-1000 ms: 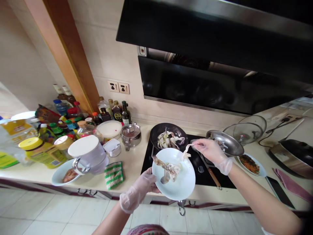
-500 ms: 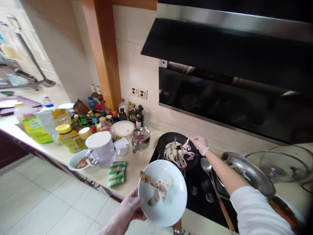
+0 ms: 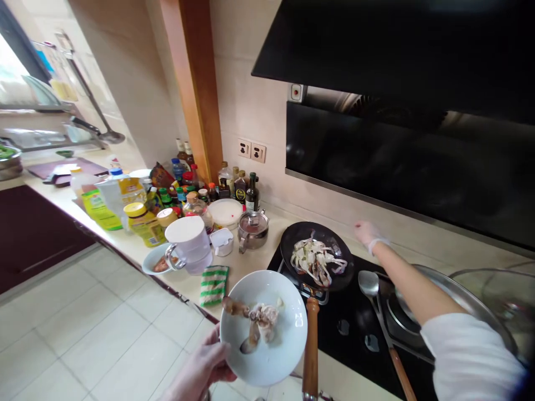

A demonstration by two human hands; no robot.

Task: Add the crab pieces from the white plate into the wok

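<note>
While the left hand (image 3: 198, 367) bears a white plate (image 3: 288, 362) from below, its fingers (image 3: 217, 348) curl around the rim, holding it out over the floor tiles. Pale crab pieces (image 3: 257, 320) lie on the plate, one with a long brown leg. More crab pieces (image 3: 317, 259) sit in a black pan (image 3: 332, 236) on a black cooktop (image 3: 346, 328), its wooden handle (image 3: 310, 345) pointing toward the plate and just beside it. The right hand (image 3: 370, 234), in a clear plastic glove, hangs beyond the pan near the tiled wall; blur hides whether its fingers are spread or together. A metal spoon (image 3: 370, 284) lies on the cooktop below that forearm. On the tabletop (image 3: 246, 267) left of the pan stand a small steel saucepan (image 3: 253, 231) and a green-striped cloth (image 3: 214, 285).
</note>
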